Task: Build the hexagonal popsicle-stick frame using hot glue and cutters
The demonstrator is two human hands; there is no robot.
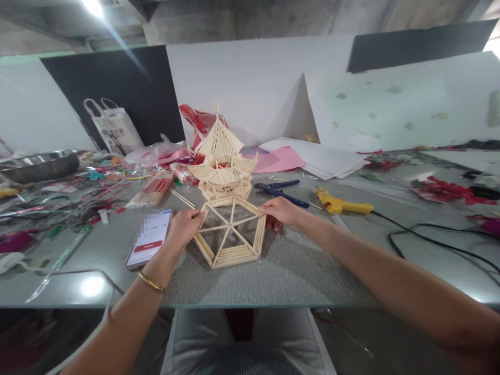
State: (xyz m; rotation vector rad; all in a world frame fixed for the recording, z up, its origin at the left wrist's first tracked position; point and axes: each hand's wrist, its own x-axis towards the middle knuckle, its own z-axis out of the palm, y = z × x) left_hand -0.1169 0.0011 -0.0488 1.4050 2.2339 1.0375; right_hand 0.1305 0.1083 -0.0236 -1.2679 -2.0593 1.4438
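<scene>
A hexagonal frame of pale wooden sticks [238, 255], with spokes meeting at its centre, is held at both sides over the grey mat [289, 281]. My left hand [184, 227] pinches its upper left edge. On the opposite side, my right hand [280, 211] grips the upper right corner, some fingers curled beneath. Directly behind the frame stands a tiered stick tower [222, 148] with a pointed roof. The near edge of its base appears close to the frame; whether they touch is unclear.
A lit phone [150, 237] lies by my left forearm. Blue-handled pliers [283, 192] and a yellow glue gun [344, 204] with a black cable lie right. Bagged sticks [152, 190], a metal bowl [39, 165], pink paper [279, 160] and a tote bag [116, 130] are farther back.
</scene>
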